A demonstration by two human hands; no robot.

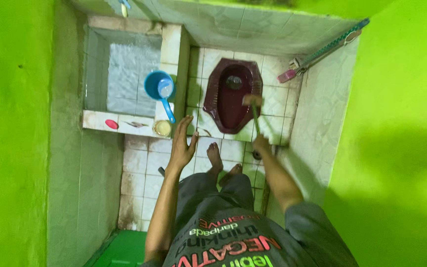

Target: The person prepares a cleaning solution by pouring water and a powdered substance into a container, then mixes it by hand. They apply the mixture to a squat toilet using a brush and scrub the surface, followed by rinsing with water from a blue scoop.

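— What's off to my side, away from the work?

— A tiled water basin (124, 69), full, with a blue dipper (158, 86) resting on its rim, handle hanging toward me.

— And on the ledge?

— A pink soap (111, 123) and a small round jar (162, 128), well apart. A dark flat bit lies between them; I can't tell what it is.

— Anything by the far wall?

— A long-handled tool (329, 47) leans in the corner, pink head (287, 75) down. Bright green walls (11, 148) both sides.
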